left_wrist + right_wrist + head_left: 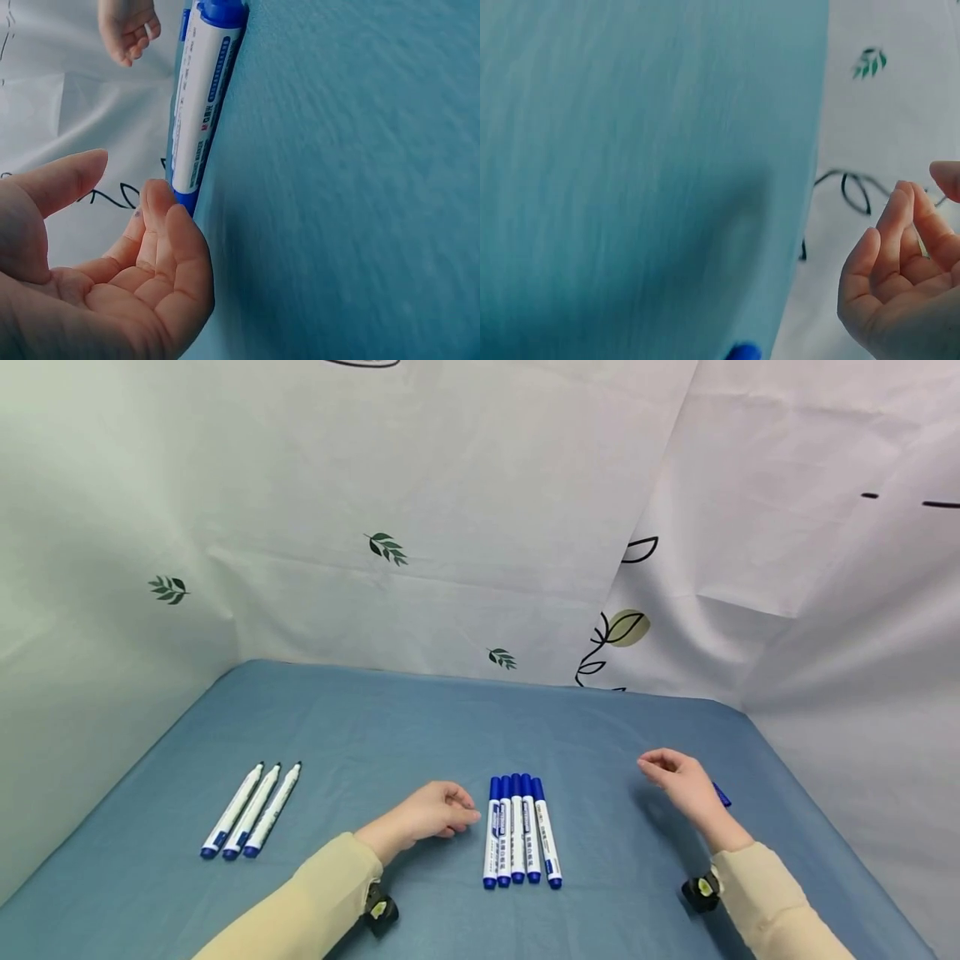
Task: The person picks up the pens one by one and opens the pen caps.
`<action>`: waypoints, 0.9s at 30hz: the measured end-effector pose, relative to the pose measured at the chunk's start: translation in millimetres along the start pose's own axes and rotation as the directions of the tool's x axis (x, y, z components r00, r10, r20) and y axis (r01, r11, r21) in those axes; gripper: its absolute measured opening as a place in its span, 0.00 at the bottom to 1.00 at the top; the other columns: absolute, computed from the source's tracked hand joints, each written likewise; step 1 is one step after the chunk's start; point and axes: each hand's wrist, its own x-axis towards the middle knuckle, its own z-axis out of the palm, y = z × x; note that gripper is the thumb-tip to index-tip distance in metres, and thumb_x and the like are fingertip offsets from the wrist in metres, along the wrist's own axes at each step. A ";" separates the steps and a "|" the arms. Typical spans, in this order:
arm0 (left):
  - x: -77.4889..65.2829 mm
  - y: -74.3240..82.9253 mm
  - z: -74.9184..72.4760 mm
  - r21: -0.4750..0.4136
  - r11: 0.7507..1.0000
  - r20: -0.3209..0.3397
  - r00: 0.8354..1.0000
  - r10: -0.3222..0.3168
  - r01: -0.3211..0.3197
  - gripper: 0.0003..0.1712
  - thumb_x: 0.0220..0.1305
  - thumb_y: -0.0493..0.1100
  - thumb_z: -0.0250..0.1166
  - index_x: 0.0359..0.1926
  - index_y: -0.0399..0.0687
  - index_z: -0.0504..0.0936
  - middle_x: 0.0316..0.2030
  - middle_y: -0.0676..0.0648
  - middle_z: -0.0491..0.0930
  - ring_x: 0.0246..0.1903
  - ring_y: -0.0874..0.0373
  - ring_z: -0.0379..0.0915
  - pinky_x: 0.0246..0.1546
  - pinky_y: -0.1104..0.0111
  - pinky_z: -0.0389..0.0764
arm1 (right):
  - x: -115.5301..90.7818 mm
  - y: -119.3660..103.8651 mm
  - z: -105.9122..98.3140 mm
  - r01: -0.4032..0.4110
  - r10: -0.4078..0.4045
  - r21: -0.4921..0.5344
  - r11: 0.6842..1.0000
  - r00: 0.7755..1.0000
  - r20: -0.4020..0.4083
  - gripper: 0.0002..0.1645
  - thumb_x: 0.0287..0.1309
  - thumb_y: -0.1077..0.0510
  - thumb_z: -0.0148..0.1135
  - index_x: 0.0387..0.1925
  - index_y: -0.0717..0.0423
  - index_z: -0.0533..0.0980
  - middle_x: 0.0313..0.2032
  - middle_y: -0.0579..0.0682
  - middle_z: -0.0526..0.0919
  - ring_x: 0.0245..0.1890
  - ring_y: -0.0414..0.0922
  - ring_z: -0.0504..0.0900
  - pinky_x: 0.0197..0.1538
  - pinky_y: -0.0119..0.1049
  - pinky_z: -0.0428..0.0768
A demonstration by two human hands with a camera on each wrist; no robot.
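Several white markers with blue caps point(517, 839) lie side by side on the blue-covered table, caps away from me. Just left of that row hovers my left hand point(431, 812), its fingers loosely bent and holding nothing. In the left wrist view, one marker point(202, 105) lies beyond the fingertips of the left hand point(142, 285). My right hand point(686, 789) is raised over the right part of the table with relaxed, bent fingers and nothing in them. A blue tip point(722, 794) shows behind it; the rest is hidden.
Three more white markers point(251, 810) lie slanted on the left of the table point(360, 718), blue caps toward me. White patterned cloth point(450, 485) hangs behind and beside the table. In the right wrist view a blue end point(744, 352) shows at the bottom edge.
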 end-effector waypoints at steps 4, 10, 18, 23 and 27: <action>6.1 1.4 5.4 0.008 1.000 -0.007 1.000 -0.010 0.010 0.11 0.60 0.42 0.66 0.39 0.40 0.76 0.31 0.46 0.78 0.30 0.58 0.74 0.31 0.66 0.79 | -0.7 -8.4 11.1 0.012 -0.013 0.025 1.000 0.999 0.031 0.23 0.68 0.49 0.53 0.50 0.66 0.74 0.43 0.61 0.79 0.41 0.50 0.77 0.41 0.40 0.75; 15.6 3.6 14.1 0.032 0.999 -0.030 0.999 -0.009 0.010 0.11 0.57 0.40 0.68 0.37 0.40 0.75 0.28 0.47 0.76 0.27 0.58 0.73 0.27 0.67 0.79 | -0.9 -16.8 22.2 0.037 -0.039 0.043 0.998 0.998 0.055 0.20 0.67 0.52 0.54 0.48 0.65 0.75 0.43 0.60 0.80 0.41 0.50 0.77 0.42 0.41 0.75; 22.1 6.3 22.0 0.110 0.994 -0.044 0.999 -0.004 0.008 0.12 0.56 0.39 0.69 0.34 0.40 0.73 0.25 0.47 0.73 0.24 0.58 0.70 0.24 0.67 0.77 | -0.8 -22.2 32.6 0.071 -0.074 0.056 0.996 0.995 0.065 0.17 0.65 0.54 0.56 0.45 0.65 0.76 0.40 0.60 0.80 0.37 0.49 0.76 0.38 0.39 0.74; 23.6 8.1 25.0 0.158 0.987 -0.053 0.999 0.010 -0.001 0.13 0.55 0.38 0.69 0.31 0.41 0.71 0.23 0.48 0.72 0.21 0.60 0.69 0.23 0.68 0.77 | -1.1 -23.0 35.8 0.063 -0.067 0.064 0.996 0.995 0.069 0.16 0.65 0.55 0.57 0.44 0.65 0.77 0.39 0.59 0.81 0.36 0.48 0.76 0.37 0.37 0.74; 23.9 10.9 26.6 0.220 0.975 -0.069 0.997 0.027 -0.011 0.15 0.54 0.39 0.70 0.30 0.41 0.70 0.22 0.49 0.69 0.17 0.61 0.65 0.20 0.70 0.75 | -1.0 -24.3 37.6 0.063 -0.068 0.066 0.996 0.995 0.071 0.16 0.65 0.55 0.57 0.44 0.64 0.77 0.39 0.58 0.81 0.36 0.47 0.76 0.37 0.37 0.74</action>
